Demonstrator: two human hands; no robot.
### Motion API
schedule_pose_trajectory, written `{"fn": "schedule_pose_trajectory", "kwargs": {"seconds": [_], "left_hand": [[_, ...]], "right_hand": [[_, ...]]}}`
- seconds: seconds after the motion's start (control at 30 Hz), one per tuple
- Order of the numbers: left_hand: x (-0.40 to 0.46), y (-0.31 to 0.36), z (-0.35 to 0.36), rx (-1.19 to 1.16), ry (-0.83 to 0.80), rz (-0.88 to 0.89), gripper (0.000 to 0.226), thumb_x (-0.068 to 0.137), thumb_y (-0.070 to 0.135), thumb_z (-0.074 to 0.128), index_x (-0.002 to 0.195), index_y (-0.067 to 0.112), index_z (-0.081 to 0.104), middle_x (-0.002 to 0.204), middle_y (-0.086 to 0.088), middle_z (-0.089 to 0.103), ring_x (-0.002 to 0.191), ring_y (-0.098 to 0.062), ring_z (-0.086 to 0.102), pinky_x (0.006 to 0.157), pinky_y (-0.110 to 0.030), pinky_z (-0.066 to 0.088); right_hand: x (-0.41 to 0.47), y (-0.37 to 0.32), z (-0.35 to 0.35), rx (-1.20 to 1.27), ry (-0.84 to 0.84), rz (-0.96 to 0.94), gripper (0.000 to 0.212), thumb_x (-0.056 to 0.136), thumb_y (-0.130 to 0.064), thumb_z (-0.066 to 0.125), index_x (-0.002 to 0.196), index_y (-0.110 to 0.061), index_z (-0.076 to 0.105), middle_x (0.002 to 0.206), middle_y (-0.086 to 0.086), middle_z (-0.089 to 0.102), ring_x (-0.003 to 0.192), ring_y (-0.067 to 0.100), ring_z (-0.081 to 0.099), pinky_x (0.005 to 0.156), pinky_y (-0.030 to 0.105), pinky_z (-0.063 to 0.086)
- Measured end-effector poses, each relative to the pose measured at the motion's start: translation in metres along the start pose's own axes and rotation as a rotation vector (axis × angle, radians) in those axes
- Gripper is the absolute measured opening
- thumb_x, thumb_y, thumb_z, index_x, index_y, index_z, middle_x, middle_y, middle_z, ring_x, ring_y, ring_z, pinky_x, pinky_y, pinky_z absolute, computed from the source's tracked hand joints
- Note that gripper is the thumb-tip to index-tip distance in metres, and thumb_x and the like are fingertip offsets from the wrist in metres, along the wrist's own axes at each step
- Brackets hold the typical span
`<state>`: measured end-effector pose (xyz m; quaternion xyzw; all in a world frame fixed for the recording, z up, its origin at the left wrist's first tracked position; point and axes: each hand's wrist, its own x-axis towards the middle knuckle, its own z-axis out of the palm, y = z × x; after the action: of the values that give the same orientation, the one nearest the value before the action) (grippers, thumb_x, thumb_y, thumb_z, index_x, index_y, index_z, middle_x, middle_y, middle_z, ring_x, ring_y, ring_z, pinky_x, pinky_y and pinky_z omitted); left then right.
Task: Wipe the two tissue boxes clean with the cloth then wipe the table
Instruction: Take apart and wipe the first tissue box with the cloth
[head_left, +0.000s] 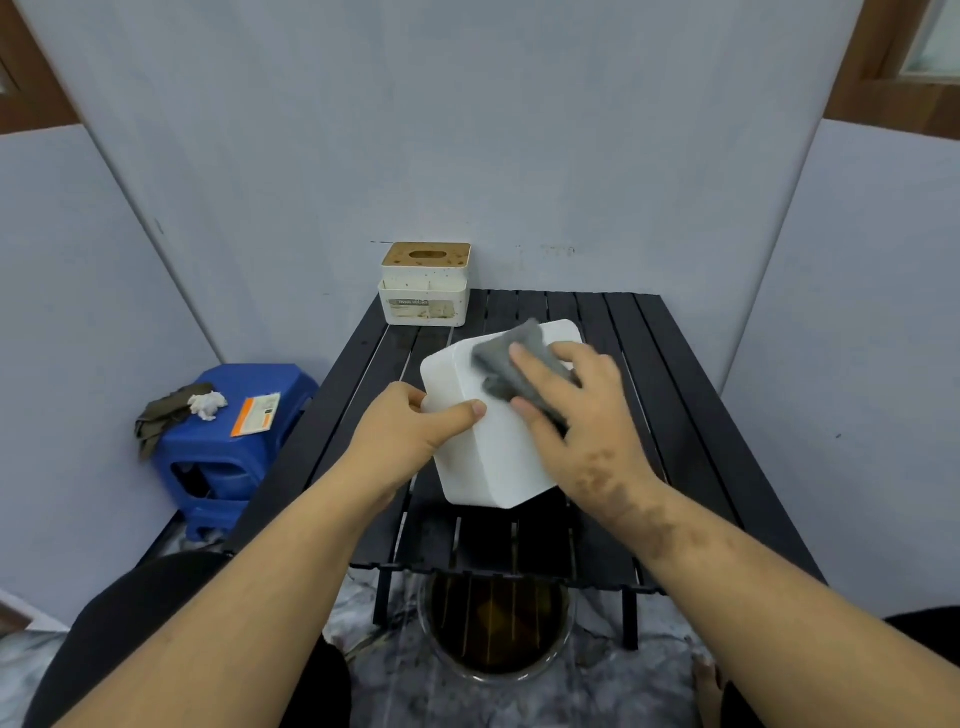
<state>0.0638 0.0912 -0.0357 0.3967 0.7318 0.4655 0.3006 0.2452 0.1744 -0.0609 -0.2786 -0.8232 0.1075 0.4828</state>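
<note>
The left hand (410, 431) grips the tilted white tissue box (493, 415) above the counter (670, 395) to steady it (thumb over its edge), while the right hand's (576, 415) straight fingers (524, 358) press the grey cloth (514, 364) flat for wiping.

White tissue box (488, 447) tilted, gripped by left hand (410, 431); grey cloth (511, 366) under right hand (576, 415); speckled tissue box (425, 291) beyond both.

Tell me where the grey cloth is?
The grey cloth lies on the plain white tissue box, mid-table, pressed under the right hand.
</note>
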Motion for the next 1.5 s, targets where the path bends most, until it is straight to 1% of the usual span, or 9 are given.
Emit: {"fn": "schedule_pose_trajectory", "kwargs": {"seconds": [0.13, 0.23, 0.4, 0.47, 0.53, 0.77, 1.0, 1.2, 1.5], "left_hand": [[0.000, 0.000, -0.006, 0.040, -0.027, 0.012, 0.064, 0.066, 0.048, 0.088, 0.112, 0.012, 0.060, 0.106, 0.000, 0.067, 0.096, -0.013, 0.065, 0.071, -0.025, 0.047], [-0.002, -0.001, -0.010, 0.167, -0.060, 0.068, 0.065, 0.067, 0.037, 0.092, 0.116, 0.020, 0.053, 0.109, 0.006, 0.064, 0.099, -0.012, 0.063, 0.078, -0.028, 0.053], [-0.005, -0.002, -0.016, 0.331, -0.127, 0.209, 0.085, 0.057, 0.038, 0.096, 0.125, 0.031, 0.047, 0.118, 0.017, 0.057, 0.110, -0.006, 0.057, 0.081, -0.018, 0.046], [-0.007, -0.004, -0.016, 0.374, -0.173, 0.249, 0.096, 0.048, 0.048, 0.094, 0.131, 0.036, 0.046, 0.124, 0.020, 0.057, 0.120, -0.008, 0.054, 0.099, -0.032, 0.048], [-0.009, -0.005, -0.016, 0.383, -0.217, 0.285, 0.100, 0.043, 0.053, 0.089, 0.132, 0.040, 0.045, 0.127, 0.023, 0.057, 0.125, -0.006, 0.052, 0.111, -0.045, 0.043], [-0.012, -0.004, -0.025, 0.376, -0.212, 0.415, 0.105, 0.049, 0.040, 0.093, 0.137, 0.051, 0.035, 0.141, 0.024, 0.046, 0.138, -0.010, 0.042, 0.118, -0.052, 0.034], [-0.013, -0.014, -0.026, 0.375, -0.204, 0.406, 0.110, 0.060, 0.021, 0.096, 0.137, 0.060, 0.027, 0.141, 0.017, 0.040, 0.129, -0.005, 0.047, 0.109, -0.031, 0.041], [-0.022, -0.025, -0.031, 0.387, -0.282, 0.433, 0.120, 0.057, 0.034, 0.098, 0.143, 0.061, 0.018, 0.140, 0.027, 0.043, 0.121, 0.004, 0.053, 0.103, -0.024, 0.042], [-0.029, -0.039, -0.025, 0.304, -0.165, 0.624, 0.077, 0.070, 0.023, 0.091, 0.125, 0.049, 0.044, 0.141, 0.023, 0.050, 0.121, 0.001, 0.057, 0.096, -0.005, 0.043]], "right_hand": [[-0.019, 0.013, -0.014, -0.004, -0.049, 0.019, 0.047, 0.087, -0.022, 0.075, 0.133, -0.021, 0.062, 0.121, 0.000, 0.051, 0.102, 0.016, 0.047, 0.093, 0.011, 0.034], [-0.041, 0.032, -0.028, 0.027, -0.057, 0.257, 0.042, 0.085, -0.018, 0.077, 0.124, -0.022, 0.063, 0.114, -0.006, 0.052, 0.100, 0.008, 0.052, 0.090, 0.013, 0.044], [-0.037, 0.044, -0.047, 0.631, 0.149, 0.643, 0.029, 0.095, -0.007, 0.065, 0.120, -0.020, 0.060, 0.106, 0.005, 0.068, 0.094, 0.017, 0.071, 0.076, 0.028, 0.060], [-0.025, 0.047, -0.057, 0.811, 0.162, 0.684, 0.029, 0.096, -0.006, 0.062, 0.122, -0.020, 0.061, 0.110, 0.010, 0.071, 0.099, 0.024, 0.072, 0.082, 0.037, 0.059], [-0.017, 0.046, -0.065, 0.827, 0.080, 0.683, 0.032, 0.096, -0.006, 0.061, 0.125, -0.019, 0.062, 0.114, 0.009, 0.072, 0.103, 0.024, 0.071, 0.084, 0.036, 0.059], [-0.011, 0.035, -0.073, 0.922, 0.005, 0.597, 0.037, 0.087, -0.006, 0.069, 0.123, -0.015, 0.062, 0.117, 0.013, 0.070, 0.106, 0.026, 0.069, 0.087, 0.035, 0.058], [-0.021, 0.025, -0.071, 0.937, -0.013, 0.612, 0.036, 0.082, -0.003, 0.071, 0.115, -0.015, 0.065, 0.106, 0.008, 0.073, 0.098, 0.024, 0.072, 0.085, 0.037, 0.060], [-0.026, 0.019, -0.076, 0.898, -0.072, 0.608, 0.040, 0.077, -0.007, 0.074, 0.117, -0.013, 0.065, 0.107, 0.011, 0.073, 0.098, 0.026, 0.072, 0.079, 0.034, 0.060], [-0.004, 0.026, -0.087, 0.570, -0.029, 0.439, 0.035, 0.084, -0.006, 0.077, 0.111, -0.028, 0.072, 0.105, -0.002, 0.075, 0.099, 0.016, 0.072, 0.084, 0.028, 0.057]]}}
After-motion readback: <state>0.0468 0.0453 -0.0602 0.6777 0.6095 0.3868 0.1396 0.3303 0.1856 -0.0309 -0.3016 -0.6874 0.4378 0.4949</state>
